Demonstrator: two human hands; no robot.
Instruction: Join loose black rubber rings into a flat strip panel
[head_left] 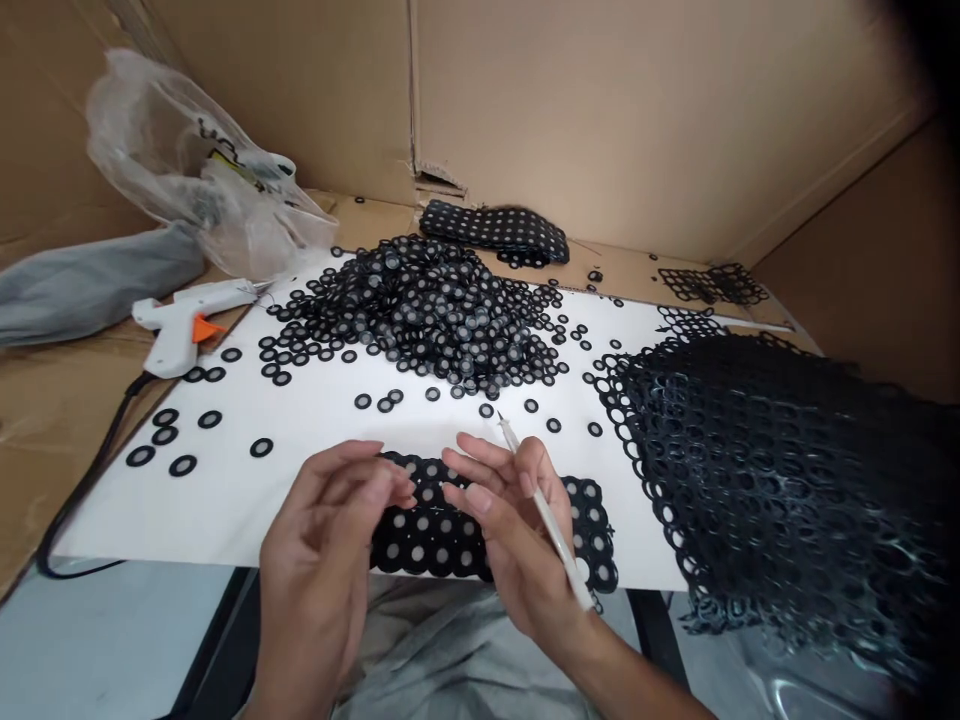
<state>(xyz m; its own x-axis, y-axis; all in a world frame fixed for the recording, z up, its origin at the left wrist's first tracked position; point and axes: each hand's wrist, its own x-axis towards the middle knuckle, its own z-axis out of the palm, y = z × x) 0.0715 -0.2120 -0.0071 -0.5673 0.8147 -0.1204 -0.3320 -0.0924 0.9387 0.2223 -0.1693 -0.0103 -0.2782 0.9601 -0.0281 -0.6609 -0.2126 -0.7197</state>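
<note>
My left hand hovers over the left end of a black sheet of joined rings with pale centres. Its fingers are loosely curved, with nothing visible in them. Opposite it, my right hand carries a slim white craft knife, tucked between the fingers, its pointed tip facing up and away from me. The thumb and other fingers of that hand are spread towards the left hand. The sheet lies at the near edge of a white board, partly hidden by both hands.
A large heap of loose black rings with pale centres fills the board's middle. Black perforated sheets overhang the right side. A white glue gun, a plastic bag and grey cloth lie left. Folded dotted strips lie behind. Cardboard walls enclose the space.
</note>
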